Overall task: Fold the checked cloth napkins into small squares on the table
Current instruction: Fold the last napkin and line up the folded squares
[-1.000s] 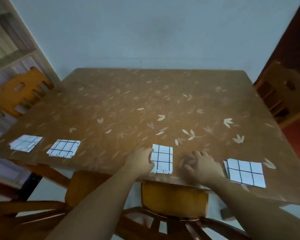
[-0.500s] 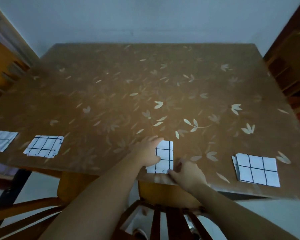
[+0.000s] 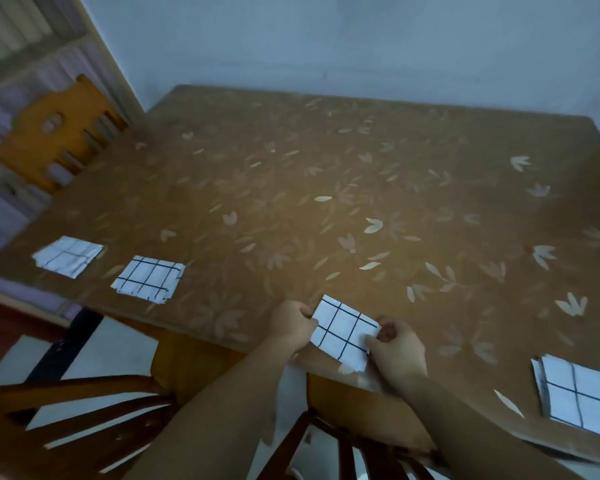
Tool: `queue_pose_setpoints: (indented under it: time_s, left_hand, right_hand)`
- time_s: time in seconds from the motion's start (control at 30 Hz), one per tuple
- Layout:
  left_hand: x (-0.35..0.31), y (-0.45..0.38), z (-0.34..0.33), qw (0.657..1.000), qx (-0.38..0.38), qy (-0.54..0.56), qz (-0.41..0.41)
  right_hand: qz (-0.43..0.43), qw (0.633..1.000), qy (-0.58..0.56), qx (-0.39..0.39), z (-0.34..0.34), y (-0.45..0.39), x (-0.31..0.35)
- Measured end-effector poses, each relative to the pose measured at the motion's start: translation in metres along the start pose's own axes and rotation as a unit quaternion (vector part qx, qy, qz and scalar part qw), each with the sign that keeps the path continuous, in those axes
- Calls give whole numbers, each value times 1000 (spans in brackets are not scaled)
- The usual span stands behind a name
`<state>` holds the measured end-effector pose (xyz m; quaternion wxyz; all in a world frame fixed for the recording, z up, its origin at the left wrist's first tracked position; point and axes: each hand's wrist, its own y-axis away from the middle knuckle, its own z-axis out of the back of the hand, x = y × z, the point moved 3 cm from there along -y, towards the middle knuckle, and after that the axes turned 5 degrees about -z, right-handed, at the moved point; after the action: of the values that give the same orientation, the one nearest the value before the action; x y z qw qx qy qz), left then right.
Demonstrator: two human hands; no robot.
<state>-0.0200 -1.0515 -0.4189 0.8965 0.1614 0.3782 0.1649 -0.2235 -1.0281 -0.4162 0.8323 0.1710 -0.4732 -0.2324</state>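
Note:
A folded white napkin with black checks is at the near edge of the brown leaf-patterned table, tilted and partly over the edge. My left hand pinches its left side. My right hand pinches its right corner. Two more folded checked napkins lie at the left: one near the edge and another further left. A fourth folded napkin lies at the right near the edge.
A wooden chair stands under the near edge below my arms. Another chair stands at the table's left side by a curtained window. A pale wall runs behind the table.
The napkin that lay flat under my left hand is now gripped by both hands and turned at an angle. The camera view has swung left and up.

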Motion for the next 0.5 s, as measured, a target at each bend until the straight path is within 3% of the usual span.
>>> queue_pose_setpoints:
  time_s: [0.27, 0.5]
  left_hand:
    - [85, 7, 81, 991, -91, 81, 53]
    - [130, -17, 139, 985, -144, 90, 15]
  right_hand:
    - [71, 992, 64, 85, -102, 7, 66]
    - [117, 982, 119, 90, -179, 11, 115]
